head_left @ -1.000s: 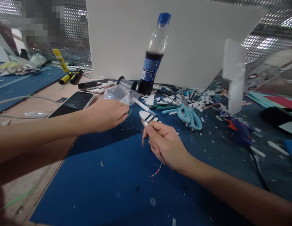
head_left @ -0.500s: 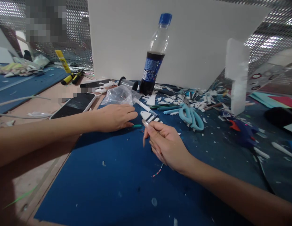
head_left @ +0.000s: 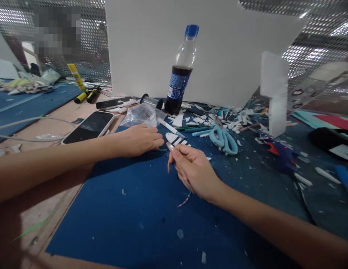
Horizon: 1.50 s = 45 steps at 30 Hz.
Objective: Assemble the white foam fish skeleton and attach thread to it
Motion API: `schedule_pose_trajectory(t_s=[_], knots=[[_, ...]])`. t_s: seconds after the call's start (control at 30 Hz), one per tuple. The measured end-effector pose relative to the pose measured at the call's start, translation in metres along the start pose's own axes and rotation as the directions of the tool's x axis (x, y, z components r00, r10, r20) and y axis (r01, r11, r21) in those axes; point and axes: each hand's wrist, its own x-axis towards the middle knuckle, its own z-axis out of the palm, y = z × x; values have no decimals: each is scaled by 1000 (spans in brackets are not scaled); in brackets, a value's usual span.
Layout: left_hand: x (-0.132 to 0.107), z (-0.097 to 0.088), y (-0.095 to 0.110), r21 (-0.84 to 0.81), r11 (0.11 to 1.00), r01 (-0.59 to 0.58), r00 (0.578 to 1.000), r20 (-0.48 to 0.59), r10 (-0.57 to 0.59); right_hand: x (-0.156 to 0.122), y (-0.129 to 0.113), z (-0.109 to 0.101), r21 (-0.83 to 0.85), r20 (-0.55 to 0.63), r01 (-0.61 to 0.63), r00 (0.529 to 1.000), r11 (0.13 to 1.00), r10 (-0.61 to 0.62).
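My left hand (head_left: 141, 141) rests low over the blue mat (head_left: 112, 209), its fingers bent together and the thumb mostly hidden. A thin green piece (head_left: 162, 150) pokes out from under these fingertips; whether they grip it is unclear. My right hand (head_left: 197, 170) is closed, thumb and index finger pinched just to the right of the left fingertips. From beneath its palm hangs a thin string of small pink and green beads (head_left: 184, 201), its upper part hidden by the hand. Small white cut pieces (head_left: 174, 138) lie just behind the two hands.
Behind stand a cola bottle (head_left: 178, 84) and a white board (head_left: 145, 48). Light-blue scissors (head_left: 222, 140), scraps (head_left: 232, 116) and a glue gun (head_left: 283, 155) lie to the right. A phone (head_left: 91, 127), a clear bag (head_left: 141, 115) and yellow-handled tools (head_left: 86, 95) lie left.
The view has shifted slightly, so background things appear moved a little left. My left fingers now cover more of the green piece. The right hand keeps its pinch.
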Motion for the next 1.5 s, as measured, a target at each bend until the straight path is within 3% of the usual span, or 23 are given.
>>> schedule_pose_trajectory(t_s=[0.17, 0.27, 0.57, 0.7, 0.9, 1.03, 1.1, 1.13, 1.17, 1.23, 1.27, 1.33, 1.5], knots=[[1, 2, -2, -63, 992, -106, 994, -37, 104, 0, 0, 0, 0, -6, 7, 1000, 1000, -7], [2, 3, -4, -67, 992, -110, 993, -39, 108, 0, 0, 0, 1, -11, 0, 1000, 1000, 0], [-2, -18, -6, -228, 968, 108, 994, -2, -112, -1, -1, 0, 56, -20, 11, 1000, 998, -10], [0, -27, 2, -407, 885, 225, 973, 45, -226, -1, -1, -1, 98, -76, 72, 995, 993, -65], [2, -37, 11, -652, 654, 384, 890, 74, -449, -1, 1, -1, 100, -140, 196, 973, 976, -181], [2, -38, 26, -869, 359, 342, 793, 62, -606, -1, 2, -2, 100, -154, 237, 963, 966, -220], [1, -34, 34, -953, 175, 249, 680, 43, -732, -2, 2, -3, 75, -162, 258, 956, 963, -244], [0, -32, 38, -981, 96, 168, 591, 22, -807, -3, 3, -3, 62, -165, 264, 954, 963, -251], [0, -28, 41, -997, 34, 65, 503, 3, -864, -3, 3, -3, 52, -165, 263, 954, 963, -251], [-2, -22, 45, -994, -52, -99, 396, 9, -918, -4, 3, -3, 48, -170, 249, 956, 967, -238], [-3, -19, 48, -986, -86, -145, 381, 25, -924, -4, 3, -3, 49, -173, 242, 958, 969, -231], [-4, -16, 54, -975, -169, -144, 411, 96, -907, -4, 3, -3, 48, -182, 239, 957, 970, -226], [-8, -27, 80, -843, -530, 86, 527, 490, -694, -4, 3, -2, 57, -188, 235, 957, 970, -221]])
